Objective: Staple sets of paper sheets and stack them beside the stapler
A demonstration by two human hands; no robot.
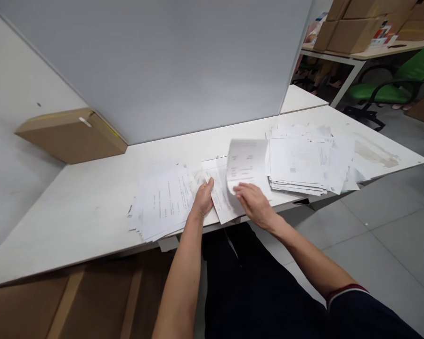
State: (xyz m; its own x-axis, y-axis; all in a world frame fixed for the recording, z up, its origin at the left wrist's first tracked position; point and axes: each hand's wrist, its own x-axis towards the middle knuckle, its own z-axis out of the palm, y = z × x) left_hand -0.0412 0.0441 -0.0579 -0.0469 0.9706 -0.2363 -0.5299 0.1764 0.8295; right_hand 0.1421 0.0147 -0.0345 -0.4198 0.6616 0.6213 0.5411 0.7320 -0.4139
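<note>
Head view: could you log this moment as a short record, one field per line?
Left hand: holds the left edge of some papers
Right hand: fingers at the lower edge of a raised, curled sheet
Print on sheet: blurred
Left of hands: spread paper pile
Right of hands: thicker, untidy paper stack
Surface: white table
Far left: cardboard box

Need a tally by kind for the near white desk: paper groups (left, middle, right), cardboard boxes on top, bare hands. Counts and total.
Paper groups: 3 (left pile, middle papers, right pile)
Cardboard box: 1
Bare hands: 2 (left hand, right hand)
Total: 6
</note>
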